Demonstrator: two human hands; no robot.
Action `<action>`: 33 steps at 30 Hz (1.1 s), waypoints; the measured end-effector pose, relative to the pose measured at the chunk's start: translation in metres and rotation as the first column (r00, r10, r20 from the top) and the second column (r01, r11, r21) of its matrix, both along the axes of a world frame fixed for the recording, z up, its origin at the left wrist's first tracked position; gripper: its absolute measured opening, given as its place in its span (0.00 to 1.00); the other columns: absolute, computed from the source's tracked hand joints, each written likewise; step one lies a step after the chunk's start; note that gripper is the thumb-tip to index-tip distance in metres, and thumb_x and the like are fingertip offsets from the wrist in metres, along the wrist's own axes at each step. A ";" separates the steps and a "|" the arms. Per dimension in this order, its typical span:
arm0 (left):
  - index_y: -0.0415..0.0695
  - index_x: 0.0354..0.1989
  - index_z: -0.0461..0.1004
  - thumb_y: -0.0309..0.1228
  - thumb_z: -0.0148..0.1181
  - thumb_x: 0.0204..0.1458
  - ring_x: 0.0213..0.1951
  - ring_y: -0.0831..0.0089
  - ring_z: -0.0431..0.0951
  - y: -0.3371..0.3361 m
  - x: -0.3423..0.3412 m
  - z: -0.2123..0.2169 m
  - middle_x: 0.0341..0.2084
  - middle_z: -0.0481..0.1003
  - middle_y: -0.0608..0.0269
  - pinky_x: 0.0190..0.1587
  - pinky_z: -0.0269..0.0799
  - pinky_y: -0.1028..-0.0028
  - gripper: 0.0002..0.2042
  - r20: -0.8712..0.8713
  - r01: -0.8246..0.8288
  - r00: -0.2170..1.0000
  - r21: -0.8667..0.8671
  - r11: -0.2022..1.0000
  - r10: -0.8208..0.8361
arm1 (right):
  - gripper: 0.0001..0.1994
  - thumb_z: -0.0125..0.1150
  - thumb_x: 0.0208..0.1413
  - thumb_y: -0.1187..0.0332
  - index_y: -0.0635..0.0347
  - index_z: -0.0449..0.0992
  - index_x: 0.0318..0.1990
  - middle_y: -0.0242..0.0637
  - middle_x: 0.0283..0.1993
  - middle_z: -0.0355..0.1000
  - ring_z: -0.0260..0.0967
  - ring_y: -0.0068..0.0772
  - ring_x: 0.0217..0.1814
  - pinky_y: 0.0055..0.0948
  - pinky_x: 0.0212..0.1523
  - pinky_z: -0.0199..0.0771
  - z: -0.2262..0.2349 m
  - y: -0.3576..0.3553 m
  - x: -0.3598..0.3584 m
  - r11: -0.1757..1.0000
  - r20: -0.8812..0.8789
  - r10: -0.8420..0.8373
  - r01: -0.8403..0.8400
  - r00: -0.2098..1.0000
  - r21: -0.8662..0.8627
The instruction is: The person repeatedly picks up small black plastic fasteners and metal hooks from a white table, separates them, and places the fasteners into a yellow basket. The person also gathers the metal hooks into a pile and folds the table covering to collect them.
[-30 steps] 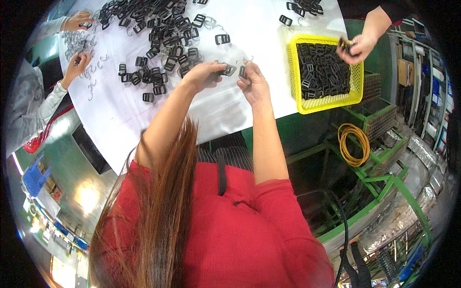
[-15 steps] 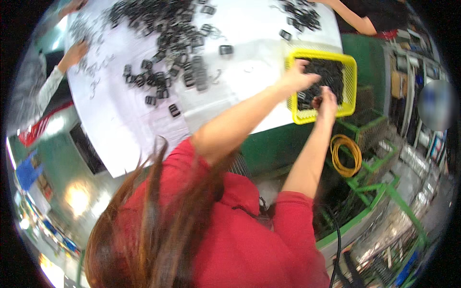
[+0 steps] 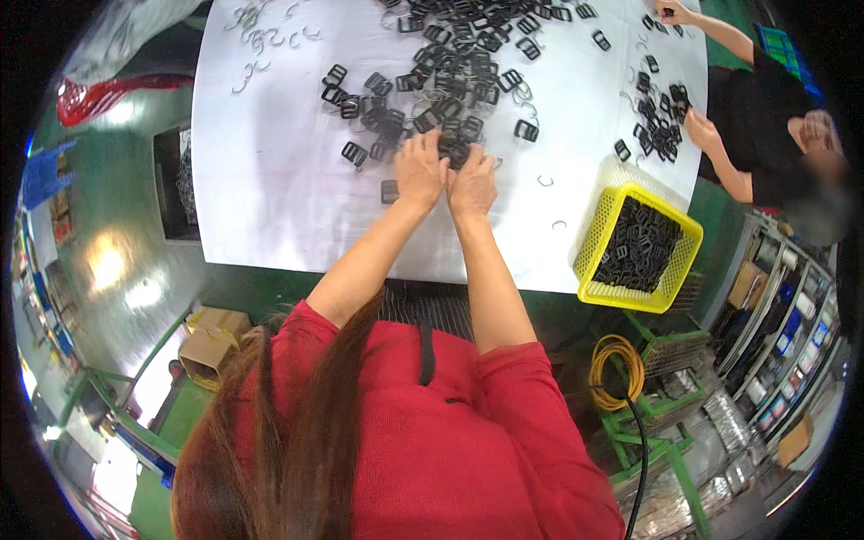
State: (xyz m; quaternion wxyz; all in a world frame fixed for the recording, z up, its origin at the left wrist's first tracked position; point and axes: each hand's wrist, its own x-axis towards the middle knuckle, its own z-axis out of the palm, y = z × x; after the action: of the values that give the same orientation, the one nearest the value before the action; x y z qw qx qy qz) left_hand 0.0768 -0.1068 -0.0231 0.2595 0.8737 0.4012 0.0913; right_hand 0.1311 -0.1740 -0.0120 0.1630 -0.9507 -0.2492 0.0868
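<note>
The left hand (image 3: 419, 171) and right hand (image 3: 472, 187) are side by side, fingers bent at the near edge of a pile of rectangular black plastic buckles (image 3: 468, 76); whether either grips one cannot be determined. A loose black buckle (image 3: 389, 192) lies just left of the left hand. The pile extends forward from both hands on a white tabletop (image 3: 279, 198). Right of the right hand: a yellow perforated plastic basket (image 3: 621, 299) containing black parts (image 3: 641, 243).
</note>
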 end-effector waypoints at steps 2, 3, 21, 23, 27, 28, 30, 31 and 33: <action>0.46 0.47 0.63 0.29 0.62 0.40 0.39 0.60 0.69 0.006 0.001 -0.012 0.34 0.67 0.59 0.39 0.66 0.64 0.23 0.150 -0.012 0.988 -0.158 0.987 0.037 | 0.21 0.63 0.40 0.69 0.56 0.64 0.44 0.44 0.40 0.69 0.69 0.44 0.42 0.37 0.39 0.70 -0.010 -0.003 0.008 0.995 -0.190 -0.007 0.025 0.982 0.095; 0.46 0.48 0.62 0.28 0.62 0.40 0.37 0.60 0.70 0.007 0.002 -0.011 0.34 0.66 0.58 0.37 0.67 0.65 0.23 0.229 -0.008 0.971 -0.235 0.972 0.063 | 0.22 0.63 0.40 0.72 0.56 0.63 0.45 0.45 0.41 0.67 0.68 0.45 0.43 0.38 0.40 0.70 -0.014 -0.009 0.016 0.990 -0.280 -0.006 0.046 0.960 0.136; 0.41 0.27 0.68 0.37 0.64 0.41 0.36 0.59 0.70 0.072 -0.032 0.014 0.28 0.70 0.57 0.35 0.66 0.65 0.14 0.060 -0.236 0.970 0.031 0.971 0.234 | 0.13 0.64 0.45 0.61 0.59 0.70 0.32 0.39 0.34 0.73 0.72 0.38 0.36 0.33 0.32 0.70 -0.006 0.008 0.042 0.980 -0.733 0.049 0.108 0.679 0.166; 0.42 0.26 0.67 0.35 0.64 0.40 0.37 0.59 0.69 0.067 -0.035 0.008 0.27 0.68 0.58 0.35 0.65 0.63 0.13 0.052 -0.145 0.988 -0.026 0.989 0.146 | 0.10 0.63 0.46 0.64 0.56 0.70 0.33 0.33 0.34 0.72 0.72 0.32 0.36 0.27 0.29 0.69 -0.002 -0.011 0.057 0.814 -0.956 0.276 0.504 0.099 0.287; 0.43 0.31 0.72 0.32 0.63 0.42 0.31 0.67 0.73 0.078 -0.064 0.008 0.26 0.74 0.63 0.34 0.68 0.71 0.10 0.162 -0.157 0.966 -0.253 0.955 0.202 | 0.09 0.62 0.46 0.68 0.54 0.70 0.35 0.30 0.34 0.69 0.71 0.26 0.35 0.21 0.28 0.67 0.043 0.008 0.068 0.759 -0.940 0.325 0.565 0.102 0.324; 0.43 0.31 0.72 0.32 0.63 0.42 0.30 0.68 0.74 0.083 -0.075 0.008 0.26 0.75 0.63 0.34 0.68 0.72 0.09 0.194 -0.195 0.938 -0.386 0.902 0.286 | 0.11 0.62 0.46 0.66 0.56 0.70 0.36 0.33 0.36 0.70 0.71 0.32 0.35 0.26 0.30 0.69 0.024 0.015 0.073 0.847 -0.947 0.241 0.432 0.211 0.311; 0.43 0.36 0.75 0.31 0.62 0.43 0.29 0.78 0.74 0.098 -0.099 0.009 0.28 0.77 0.63 0.33 0.68 0.79 0.11 0.311 -0.123 0.806 -0.744 0.656 0.504 | 0.14 0.63 0.44 0.65 0.57 0.70 0.38 0.36 0.37 0.70 0.71 0.36 0.34 0.31 0.32 0.70 0.015 0.047 0.064 0.972 -0.729 0.159 0.025 0.666 0.234; 0.42 0.36 0.75 0.31 0.62 0.43 0.28 0.79 0.74 0.103 -0.105 0.010 0.27 0.77 0.63 0.32 0.68 0.79 0.11 0.288 -0.100 0.820 -0.778 0.620 0.494 | 0.15 0.64 0.44 0.64 0.58 0.70 0.38 0.38 0.38 0.71 0.71 0.39 0.34 0.33 0.33 0.70 0.011 0.060 0.057 0.984 -0.526 0.179 -0.147 0.831 0.103; 0.42 0.35 0.76 0.30 0.61 0.44 0.26 0.81 0.73 0.116 -0.110 0.031 0.25 0.76 0.64 0.31 0.68 0.81 0.10 0.243 -0.056 0.846 -0.844 0.533 0.474 | 0.17 0.65 0.42 0.62 0.58 0.71 0.39 0.40 0.37 0.71 0.71 0.41 0.34 0.36 0.34 0.69 -0.001 0.075 0.041 0.967 -0.291 0.242 -0.254 0.926 -0.007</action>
State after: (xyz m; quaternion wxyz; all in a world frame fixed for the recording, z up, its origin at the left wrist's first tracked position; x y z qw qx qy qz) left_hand -0.0328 0.0094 0.0081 0.6960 0.5362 0.4583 0.1343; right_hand 0.1721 -0.0985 -0.0127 0.1642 -0.8921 -0.3390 0.2496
